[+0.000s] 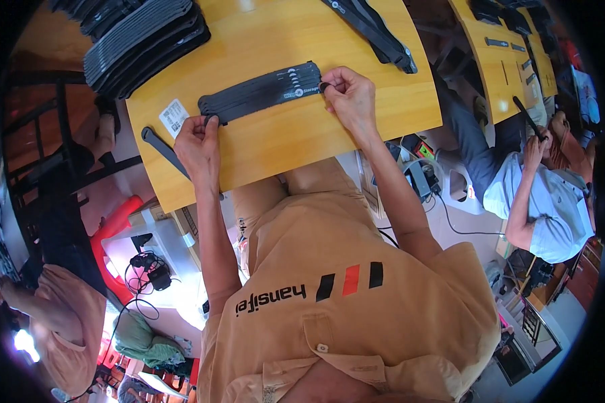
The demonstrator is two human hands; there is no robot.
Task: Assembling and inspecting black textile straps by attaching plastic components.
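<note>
A fanned row of black straps (262,91) with small white print lies across the yellow wooden table, the straps overlapping one another. My left hand (198,144) is closed in a pinch at the left end of this row. At the opposite end, my right hand (349,97) pinches the tip of a strap between thumb and fingers. One loose black strap (165,153) with a rounded end lies beside my left hand. Behind that hand is a white printed label (174,117) with a square code.
Tall stacks of black straps (148,47) stand at the table's far left. Another bundle of straps (376,33) lies at the far right. Beyond the right edge, a person in a light blue shirt (541,205) sits by a second table (501,74). A cluttered white surface (185,272) stands lower left.
</note>
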